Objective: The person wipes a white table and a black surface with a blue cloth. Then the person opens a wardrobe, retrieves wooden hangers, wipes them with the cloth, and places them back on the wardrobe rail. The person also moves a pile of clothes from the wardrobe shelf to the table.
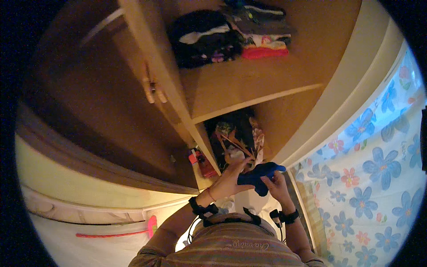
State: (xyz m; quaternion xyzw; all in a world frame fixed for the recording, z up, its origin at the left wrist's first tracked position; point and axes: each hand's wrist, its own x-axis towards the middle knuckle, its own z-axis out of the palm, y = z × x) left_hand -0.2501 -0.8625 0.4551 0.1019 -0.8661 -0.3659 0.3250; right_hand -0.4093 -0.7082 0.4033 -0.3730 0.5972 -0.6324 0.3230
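A bundled dark blue cloth item [258, 177] is between my two hands in front of the wardrobe, with a brighter blue end sticking out to the right. My right hand [279, 188] pinches it from the right, thumb on its upper face. On its left side, my left hand [230, 180] takes the cloth's edge between spread fingers and thumb. What kind of garment it is, I cannot tell. Just beyond the hands is a lower wardrobe compartment [287, 120] holding a heap of mixed clothes [233, 140].
Folded clothes [206, 40] sit on the upper shelf [253, 76]. A vertical divider panel [163, 73] separates the dark left section, where a red item [206, 168] lies low. A floral curtain [363, 197] hangs at right. A pink-handled broom [113, 234] is at lower left.
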